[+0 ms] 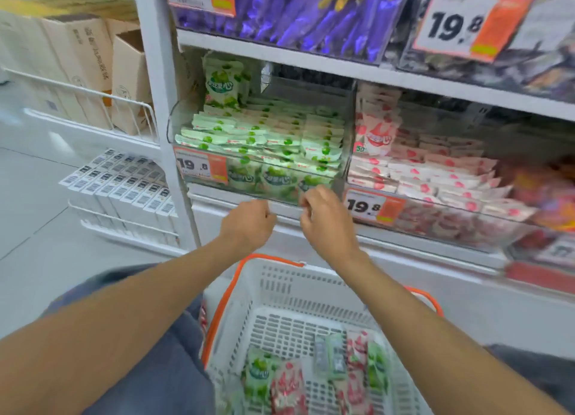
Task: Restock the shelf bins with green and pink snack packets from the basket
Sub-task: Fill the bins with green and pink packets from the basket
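A clear shelf bin (183, 125) holds rows of green snack packets (264, 134). To its right a second clear bin (466, 209) holds pink snack packets (435, 171). Below them stands a white basket with orange handles (280, 287), with a few green packets (258, 374) and pink packets (287, 386) on its bottom. My left hand (249, 221) is curled shut just under the green bin's front edge, nothing visible in it. My right hand (323, 215) hangs beside it with fingers curled, also holding nothing that I can see.
Purple packets (311, 13) fill the shelf above. Orange price tags reading 19.8 (200, 167) hang on the bin fronts. Left of the white shelf post (161, 97), wire racks hold cardboard boxes (93, 62) and white barcoded boxes (124, 190). Grey floor lies beyond.
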### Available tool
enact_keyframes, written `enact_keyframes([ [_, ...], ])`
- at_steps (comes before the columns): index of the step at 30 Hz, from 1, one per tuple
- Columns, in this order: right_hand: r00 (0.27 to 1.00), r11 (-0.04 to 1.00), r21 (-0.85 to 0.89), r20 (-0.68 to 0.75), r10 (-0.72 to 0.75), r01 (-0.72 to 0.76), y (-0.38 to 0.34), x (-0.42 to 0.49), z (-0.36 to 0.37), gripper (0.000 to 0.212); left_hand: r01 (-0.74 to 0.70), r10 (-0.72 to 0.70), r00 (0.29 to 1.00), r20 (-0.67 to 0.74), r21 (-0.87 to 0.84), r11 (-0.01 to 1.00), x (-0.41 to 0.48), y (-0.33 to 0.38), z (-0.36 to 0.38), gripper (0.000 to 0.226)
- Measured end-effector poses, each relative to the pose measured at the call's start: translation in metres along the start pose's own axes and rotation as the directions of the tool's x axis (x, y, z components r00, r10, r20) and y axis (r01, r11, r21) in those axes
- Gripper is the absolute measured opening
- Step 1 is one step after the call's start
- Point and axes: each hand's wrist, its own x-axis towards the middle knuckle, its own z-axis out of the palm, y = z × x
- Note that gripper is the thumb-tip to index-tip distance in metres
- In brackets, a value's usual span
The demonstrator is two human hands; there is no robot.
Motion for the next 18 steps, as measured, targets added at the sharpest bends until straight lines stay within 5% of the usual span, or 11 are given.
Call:
enact_keyframes([
  [3, 0.923, 0.975, 0.022, 0.329, 0.202, -0.221, 0.033, -0.071, 0.031, 0.018, 0.044, -0.069, 0.960, 0.273, 0.096, 0.994, -0.029, -0.013, 0.051, 0.023],
  [5, 0.755, 0.936, 0.001, 0.591, 0.282, -0.351, 0.058, -0.123, 0.061, 0.023, 0.023, -0.083, 0.916, 0.392, 0.156, 0.987, -0.043, -0.024, 0.079, 0.019],
  [8, 0.502, 0.888, -0.075, 0.801, 0.324, -0.454, 0.079, -0.202, 0.107, 0.026, 0.026, -0.125, 0.845, 0.521, 0.194, 0.981, -0.056, -0.039, 0.111, 0.021],
  [12, 0.269, 0.751, -0.136, 0.880, 0.391, -0.646, 0.067, -0.257, 0.155, 0.033, 0.036, -0.179, 0.775, 0.606, 0.240, 0.970, -0.060, -0.050, 0.134, 0.026],
  [18, 0.015, 0.265, -0.089, 0.930, 0.368, -0.960, 0.031, -0.281, 0.240, 0.026, 0.096, -0.211, 0.768, 0.605, 0.216, 0.972, -0.064, -0.070, 0.150, 0.013],
])
